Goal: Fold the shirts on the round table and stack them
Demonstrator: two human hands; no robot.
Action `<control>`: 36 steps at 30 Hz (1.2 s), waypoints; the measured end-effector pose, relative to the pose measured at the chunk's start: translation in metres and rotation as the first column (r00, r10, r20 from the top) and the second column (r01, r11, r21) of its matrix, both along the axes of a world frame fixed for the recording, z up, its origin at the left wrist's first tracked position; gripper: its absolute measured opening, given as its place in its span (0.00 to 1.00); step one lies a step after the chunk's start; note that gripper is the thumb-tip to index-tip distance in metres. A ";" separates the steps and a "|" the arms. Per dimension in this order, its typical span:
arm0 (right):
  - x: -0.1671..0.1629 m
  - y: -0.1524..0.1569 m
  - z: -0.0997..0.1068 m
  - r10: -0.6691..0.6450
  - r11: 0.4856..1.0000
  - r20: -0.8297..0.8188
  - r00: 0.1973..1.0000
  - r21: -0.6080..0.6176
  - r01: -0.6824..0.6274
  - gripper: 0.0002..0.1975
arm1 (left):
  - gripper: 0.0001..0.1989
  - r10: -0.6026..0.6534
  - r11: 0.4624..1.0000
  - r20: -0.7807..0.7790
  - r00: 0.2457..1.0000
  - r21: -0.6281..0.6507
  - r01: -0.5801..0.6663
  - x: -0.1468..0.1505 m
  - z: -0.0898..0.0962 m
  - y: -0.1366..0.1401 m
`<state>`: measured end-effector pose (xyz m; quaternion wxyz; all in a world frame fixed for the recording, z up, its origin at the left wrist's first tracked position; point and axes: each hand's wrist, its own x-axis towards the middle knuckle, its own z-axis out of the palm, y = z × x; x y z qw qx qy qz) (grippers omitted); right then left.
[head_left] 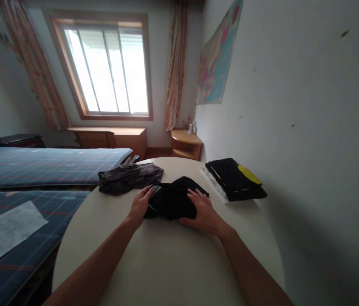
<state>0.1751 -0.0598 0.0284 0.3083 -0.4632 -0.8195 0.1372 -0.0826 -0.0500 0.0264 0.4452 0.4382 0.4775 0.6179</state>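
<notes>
A black garment [174, 197], bunched into a compact bundle, lies on the round white table [166, 263] in front of me. At its left end my left hand [139, 206] is closed on the cloth, thumb on top and the other fingers mostly hidden. Against the right side of the bundle rests my right hand [204, 214], its fingers stretched out and apart, touching the fabric without gripping it. Which kind of garment it is, I cannot tell.
A crumpled dark grey garment [128, 176] lies at the table's far left. Folded black and yellow clothing [230, 178] sits on something white at the right, near the wall [319, 170]. Beds with blue plaid mattresses [48, 165] stand to the left, one bearing a paper sheet [7, 231].
</notes>
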 end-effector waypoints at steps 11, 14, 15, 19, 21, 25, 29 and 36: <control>0.036 0.017 0.018 -0.286 0.898 -0.834 0.472 -0.405 -0.171 0.18 | 0.20 0.254 0.967 -0.315 0.915 0.074 -0.243 -0.051 0.021 0.006; 0.034 0.012 0.022 -0.412 0.820 -0.858 0.306 -0.496 -0.286 0.19 | 0.17 0.400 0.913 -0.573 0.715 0.321 -0.254 -0.044 0.019 0.002; 0.030 0.010 0.023 -0.439 0.785 -0.845 0.304 -0.526 -0.328 0.18 | 0.17 0.414 0.897 -0.622 0.664 0.403 -0.182 -0.036 0.018 -0.001; 0.015 -0.001 0.023 -0.360 0.717 -0.820 0.446 -0.549 -0.431 0.22 | 0.28 0.239 0.893 -0.842 0.483 0.386 0.231 -0.001 0.009 -0.021; 0.011 -0.004 0.020 -0.221 0.756 -0.793 0.568 -0.507 -0.413 0.29 | 0.38 0.078 0.914 -0.925 0.372 0.215 0.344 0.011 0.005 -0.030; 0.013 0.004 0.010 -0.089 0.896 -0.550 0.830 -0.408 -0.174 0.31 | 0.34 -0.110 0.924 -0.941 0.320 0.022 0.382 0.016 0.010 -0.040; 0.015 0.014 0.001 -0.187 0.966 -0.283 0.941 -0.230 0.123 0.18 | 0.21 -0.546 0.753 -0.746 0.380 -0.239 0.613 0.012 0.031 -0.049; -0.010 -0.009 0.006 0.271 0.917 -0.223 0.936 -0.236 -0.322 0.08 | 0.33 -0.193 0.845 -0.792 0.579 0.166 0.508 0.012 0.031 -0.043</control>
